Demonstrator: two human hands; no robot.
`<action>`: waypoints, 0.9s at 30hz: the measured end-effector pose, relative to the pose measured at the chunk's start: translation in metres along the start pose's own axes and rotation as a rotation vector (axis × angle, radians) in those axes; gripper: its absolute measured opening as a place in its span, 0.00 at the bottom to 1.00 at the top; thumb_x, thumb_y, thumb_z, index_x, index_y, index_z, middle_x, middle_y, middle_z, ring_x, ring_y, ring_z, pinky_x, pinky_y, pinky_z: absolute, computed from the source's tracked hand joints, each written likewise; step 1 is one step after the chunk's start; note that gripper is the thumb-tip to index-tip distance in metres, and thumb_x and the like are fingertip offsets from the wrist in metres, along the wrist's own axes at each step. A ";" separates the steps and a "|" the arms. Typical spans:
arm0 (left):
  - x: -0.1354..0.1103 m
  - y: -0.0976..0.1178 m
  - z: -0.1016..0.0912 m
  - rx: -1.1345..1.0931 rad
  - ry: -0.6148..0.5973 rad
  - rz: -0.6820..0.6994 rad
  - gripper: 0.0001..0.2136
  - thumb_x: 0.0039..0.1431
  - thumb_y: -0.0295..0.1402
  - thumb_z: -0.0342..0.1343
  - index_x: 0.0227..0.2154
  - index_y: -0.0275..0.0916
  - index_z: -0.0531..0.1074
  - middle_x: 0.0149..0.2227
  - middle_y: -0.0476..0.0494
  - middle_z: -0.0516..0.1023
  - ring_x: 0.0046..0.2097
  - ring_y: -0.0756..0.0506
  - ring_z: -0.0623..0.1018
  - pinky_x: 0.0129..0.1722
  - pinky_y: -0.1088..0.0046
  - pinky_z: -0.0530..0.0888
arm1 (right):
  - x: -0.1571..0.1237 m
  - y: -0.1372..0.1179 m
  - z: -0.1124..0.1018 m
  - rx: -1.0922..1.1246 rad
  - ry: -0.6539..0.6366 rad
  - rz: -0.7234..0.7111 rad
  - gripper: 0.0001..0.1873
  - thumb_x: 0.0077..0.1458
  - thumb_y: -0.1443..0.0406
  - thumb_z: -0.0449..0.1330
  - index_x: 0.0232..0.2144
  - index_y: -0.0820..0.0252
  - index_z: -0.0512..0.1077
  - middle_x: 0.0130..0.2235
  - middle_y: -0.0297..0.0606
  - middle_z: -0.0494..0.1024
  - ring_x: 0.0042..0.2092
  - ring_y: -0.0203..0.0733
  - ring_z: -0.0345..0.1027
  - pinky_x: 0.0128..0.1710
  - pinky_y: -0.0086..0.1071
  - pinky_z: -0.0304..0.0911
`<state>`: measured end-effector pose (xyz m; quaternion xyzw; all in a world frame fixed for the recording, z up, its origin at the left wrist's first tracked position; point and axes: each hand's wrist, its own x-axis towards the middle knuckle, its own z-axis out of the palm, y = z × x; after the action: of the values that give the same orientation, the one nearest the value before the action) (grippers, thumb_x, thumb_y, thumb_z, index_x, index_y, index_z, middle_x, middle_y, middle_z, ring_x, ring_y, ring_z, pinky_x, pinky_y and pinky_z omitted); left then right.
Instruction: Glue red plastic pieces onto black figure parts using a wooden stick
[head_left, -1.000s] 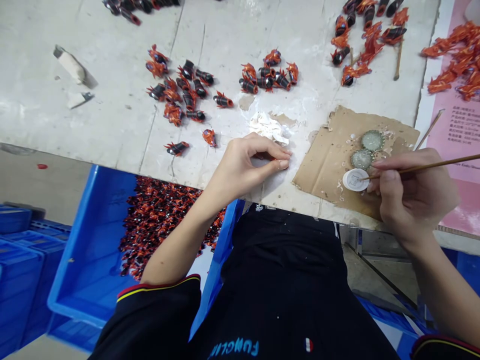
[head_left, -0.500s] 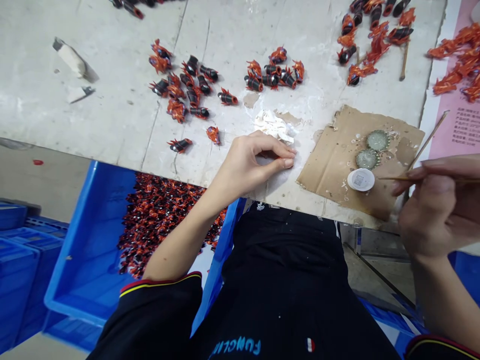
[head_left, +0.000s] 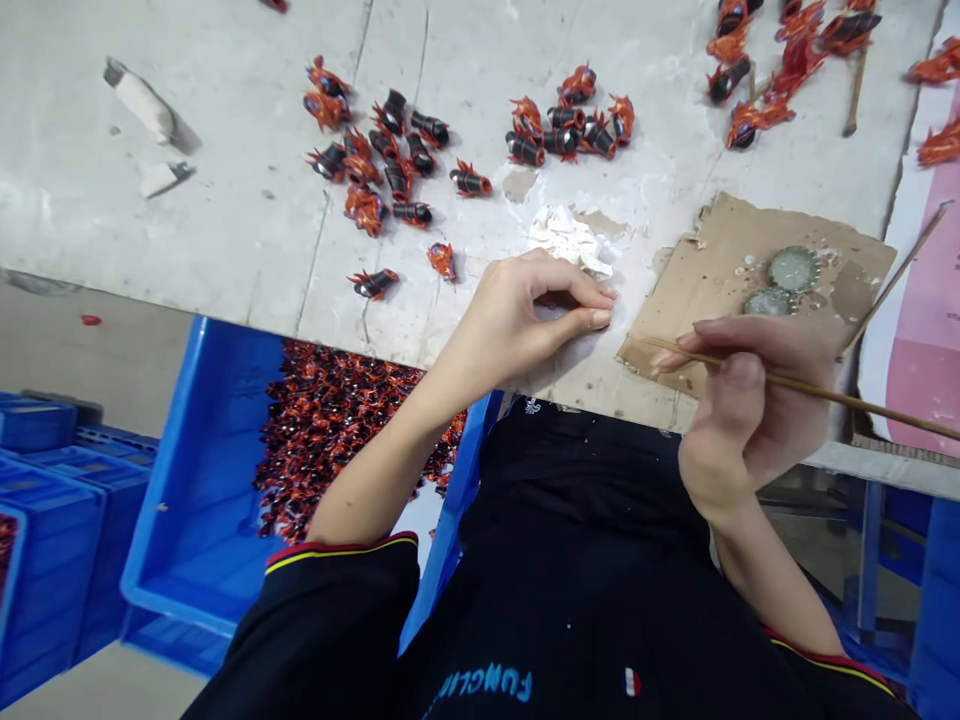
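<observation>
My left hand (head_left: 517,310) rests at the table's near edge with thumb and fingertips pinched together. Something dark shows inside its curl, but what the fingertips hold is hidden. A thin wooden stick (head_left: 862,400) lies in the closed fingers of my right hand (head_left: 757,400), its tip pointing left toward my left hand, a little apart from it. Under the right hand is a piece of brown cardboard (head_left: 690,270). On it sit two crimped bottle caps (head_left: 795,268) with pale, glossy contents; the nearer one is partly covered. A crumpled white tissue (head_left: 566,238) lies just beyond my left hand.
Small red-and-black plastic parts lie in groups (head_left: 397,180) across the table, with more (head_left: 562,130) beyond the tissue and at the far right. A blue crate (head_left: 180,500) below the edge holds a heap of them. Another stick (head_left: 900,270) lies right of the cardboard.
My right hand has moved left with the stick, now over the cardboard and covering where a white round lid was. My left hand keeps its pinch. The view has shifted slightly.
</observation>
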<state>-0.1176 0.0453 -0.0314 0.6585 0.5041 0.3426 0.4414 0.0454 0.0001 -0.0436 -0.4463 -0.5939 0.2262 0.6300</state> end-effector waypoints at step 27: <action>0.000 0.004 0.000 0.012 -0.016 0.033 0.05 0.55 0.24 0.62 0.26 0.40 0.77 0.33 0.47 0.82 0.43 0.42 0.80 0.45 0.64 0.77 | -0.001 0.004 -0.002 -0.125 -0.193 0.067 0.06 0.59 0.71 0.57 0.34 0.55 0.67 0.33 0.33 0.71 0.32 0.37 0.73 0.33 0.35 0.75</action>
<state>-0.1164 0.0447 -0.0274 0.6722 0.4915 0.3417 0.4357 0.0484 0.0010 -0.0476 -0.4804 -0.6498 0.2514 0.5328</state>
